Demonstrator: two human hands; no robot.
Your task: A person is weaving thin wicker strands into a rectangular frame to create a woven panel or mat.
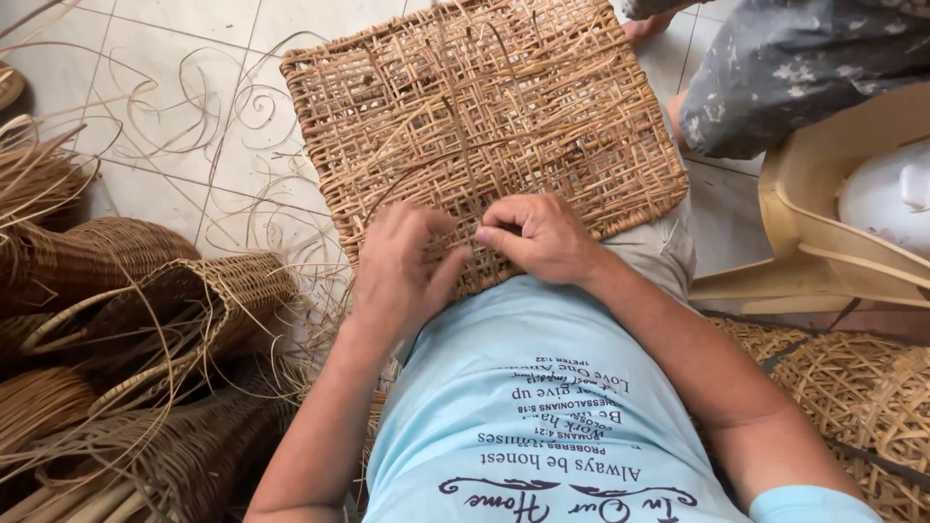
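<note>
Right hand point(542, 235): grip pinched together, thumb & forefinger tight on a thin cane strand point(463, 145) at the near edge of the woven mat point(484, 107). The other fingers were curled in over the weave. Left hand point(402, 266): lay palm-down on the mat just beside the right, fingers bent & pressing the weave, thumb tip close to the right's pinch. Whether the left grip actually closed on a strand, can't tell – fingertips were hidden against the mat.

Mat sat on the person's lap, tilted away from the body, near edge over the light blue shirt point(542, 416). Roughly square w/ rounded corners, thick braided rim, open criss-cross lattice of flat tan strips. Surface was rough & uneven, w/ loose strands arching up across the middle.

Left side: half-made baskets point(145, 320) in darker brown cane, rounded, ribbed, w/ long unwoven ends sticking out. Curly cane offcuts point(208, 107) were scattered on the pale tiled floor point(145, 39). Right side: tan plastic chair point(823, 203), smooth & glossy, beside another person's leg in mottled grey cloth point(794, 68). More woven pieces point(852, 387) lay bottom right, same lattice texture.
</note>
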